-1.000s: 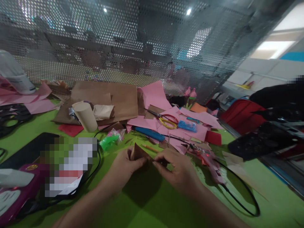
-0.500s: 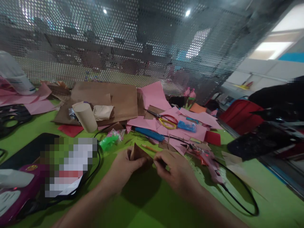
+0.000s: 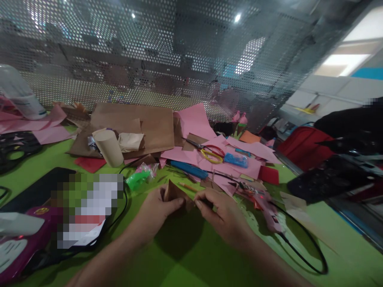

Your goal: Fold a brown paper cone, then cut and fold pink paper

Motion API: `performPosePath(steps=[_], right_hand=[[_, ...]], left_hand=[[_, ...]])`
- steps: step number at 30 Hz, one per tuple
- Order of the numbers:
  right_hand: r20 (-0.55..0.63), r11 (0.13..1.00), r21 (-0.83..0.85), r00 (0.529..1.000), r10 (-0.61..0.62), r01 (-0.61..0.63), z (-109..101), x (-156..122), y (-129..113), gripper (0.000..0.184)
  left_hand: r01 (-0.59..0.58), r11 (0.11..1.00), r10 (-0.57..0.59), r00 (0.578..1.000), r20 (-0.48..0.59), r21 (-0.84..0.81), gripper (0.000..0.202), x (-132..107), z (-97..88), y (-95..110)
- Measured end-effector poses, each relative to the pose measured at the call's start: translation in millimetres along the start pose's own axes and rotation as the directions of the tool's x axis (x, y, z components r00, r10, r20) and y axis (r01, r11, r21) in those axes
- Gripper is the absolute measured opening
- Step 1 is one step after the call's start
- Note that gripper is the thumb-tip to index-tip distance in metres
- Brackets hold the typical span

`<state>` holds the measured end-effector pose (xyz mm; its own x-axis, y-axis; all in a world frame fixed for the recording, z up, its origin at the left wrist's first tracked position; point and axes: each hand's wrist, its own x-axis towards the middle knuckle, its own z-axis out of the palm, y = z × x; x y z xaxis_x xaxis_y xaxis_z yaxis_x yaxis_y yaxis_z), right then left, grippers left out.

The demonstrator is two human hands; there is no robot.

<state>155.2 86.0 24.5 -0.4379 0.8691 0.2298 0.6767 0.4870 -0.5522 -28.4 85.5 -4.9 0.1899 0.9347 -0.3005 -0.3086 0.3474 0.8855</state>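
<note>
A small folded piece of brown paper (image 3: 176, 192) stands up between my hands, with one pointed corner at the top. My left hand (image 3: 157, 211) is closed on its left side, the thumb laid across the front. On the right, my right hand (image 3: 223, 213) pinches the paper's edge between thumb and fingertips; its other fingers are curled. Just behind the paper lies a pencil (image 3: 188, 187). A pink glue gun (image 3: 271, 213) with a black cord rests to the right of my right hand.
Behind my hands are a blue cutter (image 3: 190, 170), scissors (image 3: 212, 154), pink paper sheets (image 3: 196, 123) and a cardboard tube (image 3: 109, 148). A phone (image 3: 92, 233) and a purple device (image 3: 26, 247) lie left. A perforated metal panel (image 3: 143, 52) rises behind the green table (image 3: 137, 263).
My right thumb has moved up closer to the index finger at the paper's edge. My left hand and the paper stay almost in place.
</note>
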Motion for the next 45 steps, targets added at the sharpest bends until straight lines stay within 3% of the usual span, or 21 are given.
performPosePath(steps=[8, 15, 21, 29, 45], right_hand=[[0.005, 0.999, -0.019, 0.999, 0.044, -0.044, 5.3, -0.4, 0.6, 0.008], [0.035, 0.996, -0.010, 0.996, 0.085, -0.085, 4.2, -0.7, 1.3, 0.012], [0.020, 0.998, -0.007, 0.997, 0.069, -0.069, 1.1, 0.0, 0.6, 0.014], [0.025, 0.995, 0.017, 0.995, 0.100, -0.101, 1.3, -0.4, -0.9, 0.017], [0.070, 0.994, 0.025, 0.992, 0.101, -0.103, -0.2, -0.6, 0.4, 0.022]], left_hand=[[-0.035, 0.994, 0.035, 0.999, 0.005, 0.105, 0.023, 1.5, -1.7, -1.3], [-0.017, 1.000, 0.018, 0.999, 0.031, -0.011, 0.032, 0.6, -1.3, -2.4], [-0.020, 0.994, 0.028, 0.997, 0.075, -0.107, 0.027, -0.3, 0.3, -1.0], [-0.040, 0.997, 0.044, 0.997, 0.061, -0.069, 0.020, 3.0, -1.5, -5.9], [-0.051, 0.994, 0.058, 0.996, 0.071, -0.096, 0.028, 2.2, -1.5, -6.2]])
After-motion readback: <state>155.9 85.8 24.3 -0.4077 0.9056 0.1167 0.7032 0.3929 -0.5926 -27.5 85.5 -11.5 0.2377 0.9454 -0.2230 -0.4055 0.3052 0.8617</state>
